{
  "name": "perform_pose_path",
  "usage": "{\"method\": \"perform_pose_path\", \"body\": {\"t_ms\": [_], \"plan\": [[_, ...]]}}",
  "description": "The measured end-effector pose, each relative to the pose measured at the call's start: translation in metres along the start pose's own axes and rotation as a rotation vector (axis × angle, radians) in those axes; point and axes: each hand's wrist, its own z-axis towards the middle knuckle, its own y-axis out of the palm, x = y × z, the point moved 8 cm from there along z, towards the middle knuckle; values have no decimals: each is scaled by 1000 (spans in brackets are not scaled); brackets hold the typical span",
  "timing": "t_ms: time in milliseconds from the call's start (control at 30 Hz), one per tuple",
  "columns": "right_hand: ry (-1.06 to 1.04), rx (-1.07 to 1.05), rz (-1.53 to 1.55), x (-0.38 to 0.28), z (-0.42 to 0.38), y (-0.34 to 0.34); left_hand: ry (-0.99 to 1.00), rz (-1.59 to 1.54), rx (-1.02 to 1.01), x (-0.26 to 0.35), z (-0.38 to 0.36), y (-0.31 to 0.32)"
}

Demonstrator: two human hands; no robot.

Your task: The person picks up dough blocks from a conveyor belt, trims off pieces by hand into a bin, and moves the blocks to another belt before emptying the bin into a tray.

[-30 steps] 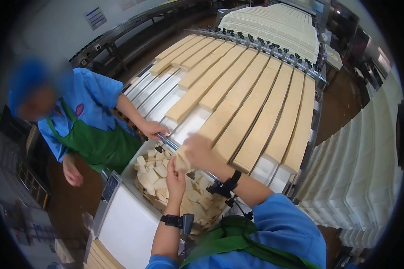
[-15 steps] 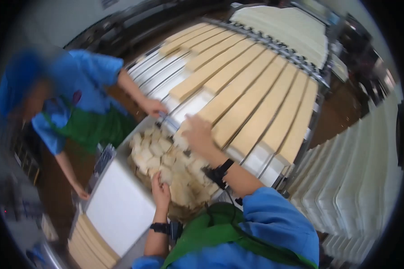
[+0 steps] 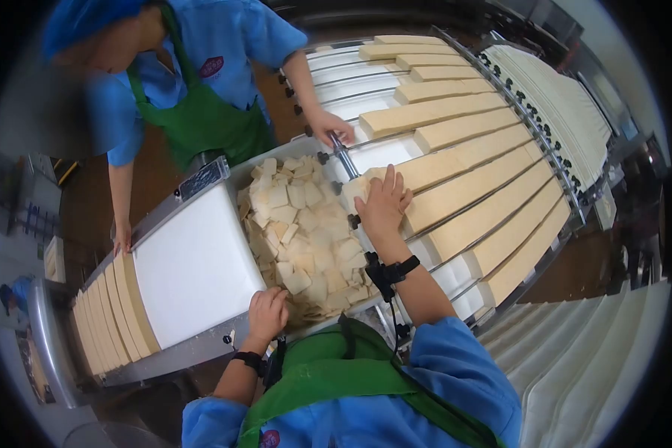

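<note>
My right hand (image 3: 383, 205) lies with spread fingers on the near end of a long pale dough strip (image 3: 440, 166), beside a bin. My left hand (image 3: 268, 313) rests at the bin's near left corner, next to the white belt (image 3: 194, 257), its fingers bent together; whether anything is in them is hidden. Between my hands, the bin holds a heap of pale flat cut pieces (image 3: 302, 224). A co-worker's hand (image 3: 331, 128) holds a metal rod (image 3: 344, 158) at the bin's far right edge.
The co-worker (image 3: 201, 82) stands across the bin, the other hand (image 3: 122, 237) at several strips (image 3: 116, 317) on the white belt's left end. More strips lie between metal rails at the right. Stacked white sheets (image 3: 575, 358) stand at the lower right.
My left hand has moved from the heap to the bin's corner. My right hand now lies on a strip end. The view has turned, and the co-worker's hand is on the metal rod.
</note>
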Motion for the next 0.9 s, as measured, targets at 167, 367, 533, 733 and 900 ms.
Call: {"method": "perform_pose_path", "body": {"t_ms": [167, 367, 533, 733, 900], "plan": [[6, -15, -111, -6, 0, 2, -15, 6, 49, -2, -3, -3], [69, -82, -8, 5, 5, 15, -33, 17, 60, -5, -6, -2], [179, -191, 390, 20, 17, 11, -23, 19, 72, -9, -8, 0], [263, -166, 431, 38, 24, 17, -36, -8, 35, -14, -12, 6], [-112, 197, 236, 4, 19, -17, -31, -29, 36, -13, -13, 5]]}}
